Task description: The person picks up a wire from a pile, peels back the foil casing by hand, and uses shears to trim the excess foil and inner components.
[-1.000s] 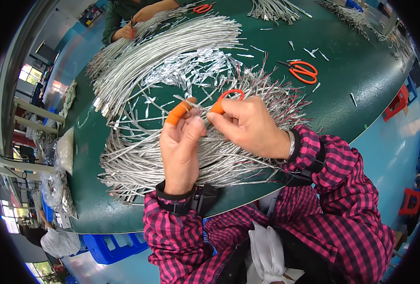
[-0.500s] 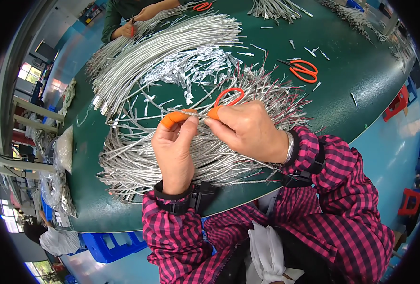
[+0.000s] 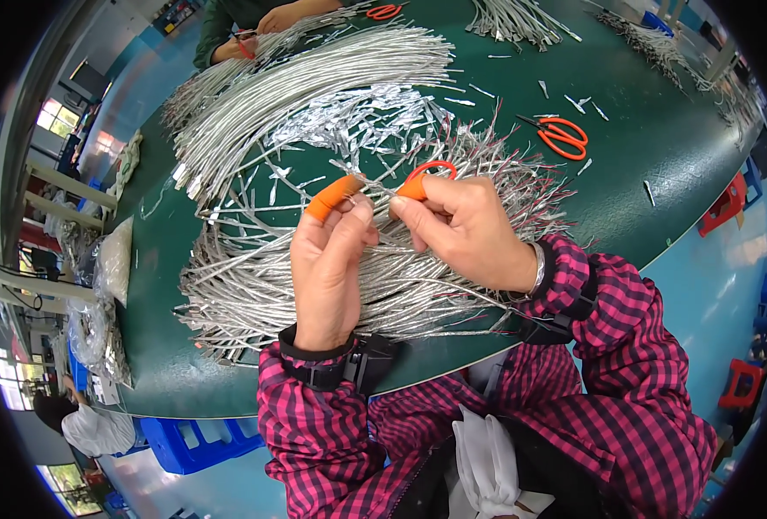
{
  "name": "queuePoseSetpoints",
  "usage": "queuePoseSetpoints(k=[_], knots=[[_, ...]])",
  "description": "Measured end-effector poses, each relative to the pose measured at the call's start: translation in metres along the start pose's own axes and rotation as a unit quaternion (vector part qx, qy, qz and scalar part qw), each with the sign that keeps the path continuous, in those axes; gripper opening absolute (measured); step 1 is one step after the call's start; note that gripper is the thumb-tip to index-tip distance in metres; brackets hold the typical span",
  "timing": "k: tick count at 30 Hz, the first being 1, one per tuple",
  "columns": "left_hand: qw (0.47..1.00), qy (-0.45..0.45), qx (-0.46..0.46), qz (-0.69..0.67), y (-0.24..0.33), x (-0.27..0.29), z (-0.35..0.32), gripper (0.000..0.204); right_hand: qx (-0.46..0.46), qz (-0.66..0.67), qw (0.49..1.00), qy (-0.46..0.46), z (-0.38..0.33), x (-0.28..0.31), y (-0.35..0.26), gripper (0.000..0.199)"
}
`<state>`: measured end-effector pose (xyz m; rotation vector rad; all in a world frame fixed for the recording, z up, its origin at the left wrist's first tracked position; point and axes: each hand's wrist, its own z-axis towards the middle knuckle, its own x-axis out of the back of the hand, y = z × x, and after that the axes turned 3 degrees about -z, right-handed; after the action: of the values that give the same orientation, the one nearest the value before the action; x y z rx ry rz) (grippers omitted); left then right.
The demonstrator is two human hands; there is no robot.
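Note:
My left hand (image 3: 325, 268), with an orange finger cover on its index finger, pinches a thin silver foil-wrapped cable (image 3: 380, 194) between thumb and index finger. Close to its right, my right hand (image 3: 479, 233) pinches the same cable, also with an orange cover on its index finger. Past the right knuckles shows a red-orange scissor loop (image 3: 436, 164); the rest of that tool is hidden by the hand. Beneath both hands spreads a loose heap of silver cables (image 3: 418, 298), with stripped reddish wire ends at its right side.
Orange-handled scissors (image 3: 562, 138) lie to the right on the green table (image 3: 643, 156). Beyond my hands are a thick cable bundle (image 3: 314, 82) and foil scraps (image 3: 336, 125). Across the table, a co-worker's hand (image 3: 280, 17) is at another bundle. A blue stool (image 3: 198, 445) stands lower left.
Both hands have shifted a little right, the right one also upward, and their fingertips are slightly farther apart. The scissor loop has moved along with my right hand. The view has shifted slightly.

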<state>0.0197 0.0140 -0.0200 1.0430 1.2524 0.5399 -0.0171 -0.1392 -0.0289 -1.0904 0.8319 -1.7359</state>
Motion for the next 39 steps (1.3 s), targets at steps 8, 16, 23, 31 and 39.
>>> queuePoseSetpoints(k=[8,16,23,31,39], knots=[[0.998,-0.018,-0.025,0.058,-0.003,0.006,0.001,0.019,0.109,-0.126,0.986,-0.001,-0.001,0.004,-0.002,0.01],[0.99,-0.073,0.098,-0.077,-0.006,0.016,0.005,0.017,0.01,0.095,0.995,0.011,-0.002,-0.008,0.004,0.014],[0.993,-0.051,0.056,-0.087,0.0,0.01,0.004,0.026,-0.109,0.143,0.982,-0.06,0.001,0.004,-0.001,0.017],[0.995,-0.037,-0.048,0.084,-0.003,0.007,0.0,0.023,-0.013,0.04,0.998,-0.043,-0.003,0.001,-0.003,0.013],[0.996,-0.033,-0.062,0.052,-0.007,0.012,0.002,0.015,0.033,-0.025,0.999,-0.036,-0.002,0.002,0.0,0.01]])
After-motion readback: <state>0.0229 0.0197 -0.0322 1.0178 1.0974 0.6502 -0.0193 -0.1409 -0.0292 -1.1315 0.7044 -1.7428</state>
